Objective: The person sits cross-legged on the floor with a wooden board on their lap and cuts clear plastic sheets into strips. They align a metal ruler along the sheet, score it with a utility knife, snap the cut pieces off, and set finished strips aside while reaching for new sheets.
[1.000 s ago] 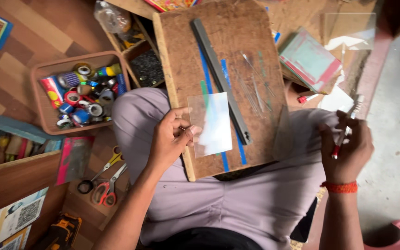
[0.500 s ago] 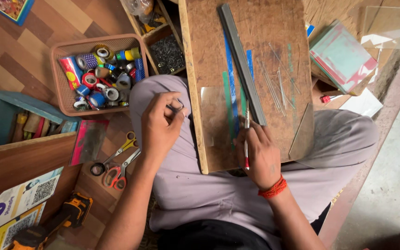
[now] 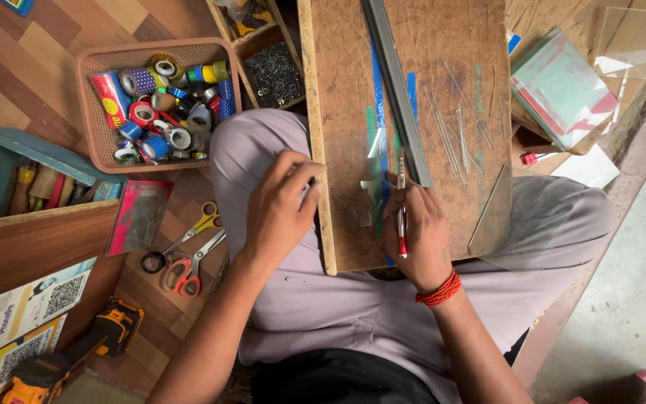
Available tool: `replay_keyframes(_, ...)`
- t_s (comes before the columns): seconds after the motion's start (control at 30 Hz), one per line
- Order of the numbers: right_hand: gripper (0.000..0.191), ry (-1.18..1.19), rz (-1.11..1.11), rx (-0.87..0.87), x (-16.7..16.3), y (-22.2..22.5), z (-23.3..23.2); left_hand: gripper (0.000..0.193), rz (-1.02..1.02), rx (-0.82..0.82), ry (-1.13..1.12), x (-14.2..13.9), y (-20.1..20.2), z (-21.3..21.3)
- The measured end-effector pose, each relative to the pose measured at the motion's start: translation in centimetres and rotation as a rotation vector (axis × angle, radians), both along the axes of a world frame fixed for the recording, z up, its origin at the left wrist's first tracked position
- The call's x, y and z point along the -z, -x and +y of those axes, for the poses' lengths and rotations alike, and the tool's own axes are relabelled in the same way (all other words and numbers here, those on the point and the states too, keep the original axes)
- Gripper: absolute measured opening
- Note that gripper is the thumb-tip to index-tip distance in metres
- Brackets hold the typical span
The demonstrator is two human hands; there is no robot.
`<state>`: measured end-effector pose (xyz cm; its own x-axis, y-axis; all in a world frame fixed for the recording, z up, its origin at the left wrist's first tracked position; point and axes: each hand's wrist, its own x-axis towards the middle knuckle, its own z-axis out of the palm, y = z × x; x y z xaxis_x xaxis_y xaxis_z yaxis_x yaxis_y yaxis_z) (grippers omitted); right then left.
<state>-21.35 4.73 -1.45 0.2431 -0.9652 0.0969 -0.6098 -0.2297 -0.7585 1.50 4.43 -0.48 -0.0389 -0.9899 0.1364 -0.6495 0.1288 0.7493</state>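
Note:
A wooden board [image 3: 443, 67] rests across my lap. My right hand [image 3: 417, 233] lies on it and grips a thin red-handled cutter [image 3: 401, 213], its tip beside a long grey metal ruler [image 3: 396, 90] that runs up the board. A small clear glass piece [image 3: 353, 194] lies flat on the board left of the cutter. My left hand [image 3: 282, 209] presses at the board's left edge, fingertips touching that glass. Blue and green tape strips [image 3: 377, 82] mark the board. Several thin glass slivers [image 3: 454, 127] lie to the right of the ruler.
A brown basket [image 3: 90, 105] full of tape rolls sits on the floor at left. Two scissors [image 3: 185, 254] lie below it, a yellow power tool [image 3: 76, 355] at the lower left. Glass sheets [image 3: 637, 45] and a framed panel [image 3: 562, 86] lie at right. A triangular glass offcut [image 3: 493, 213] rests near the board's right edge.
My right hand has come in from the right with the cutter and settled beside the ruler. The glass piece, held up in my left hand before, now lies flat on the board.

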Motion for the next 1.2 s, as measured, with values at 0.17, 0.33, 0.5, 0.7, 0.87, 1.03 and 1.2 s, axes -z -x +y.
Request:
replay_keyframes(0.17, 0.018, 0.003, -0.172, -0.067, -0.2, -1.3, 1.1, 0.027, 0.051, 0.073, 0.137, 0.6, 1.1, -0.1)
replay_keyframes(0.33, 0.022, 0.220, 0.065, 0.055, -2.2, 1.1, 1.8, 0.047, -0.044, 0.321, 0.135, 2.8, 5.5, 0.2)
replay_keyframes(0.5, 0.027, 0.165, 0.242, 0.117, -2.1, 4.7, 2.0, 0.059, -0.215, 0.358, 0.120, 4.3, 6.5, 0.2)
replay_keyframes(0.7, 0.022, 0.071, 0.112, 0.131, -0.5, 4.8, 2.7, 0.065, -0.201, 0.360, -0.029, 3.4, 5.4, 0.4)
replay_keyframes(0.87, 0.022, -0.009, -0.054, 0.122, -0.3, 2.2, 4.9, 0.085, -0.105, 0.281, 0.026, 2.6, 6.0, 0.1)
replay_keyframes(1.03, 0.028, 0.028, 0.014, 0.098, -0.1, 2.3, 5.5, 0.111, -0.144, 0.332, -0.066, 2.2, 6.4, -0.2)
replay_keyframes(1.2, 0.034, -0.060, -0.121, 0.103, -1.0, 5.1, 5.9, 0.122, -0.175, 0.333, -0.094, 2.5, 6.8, -0.3)
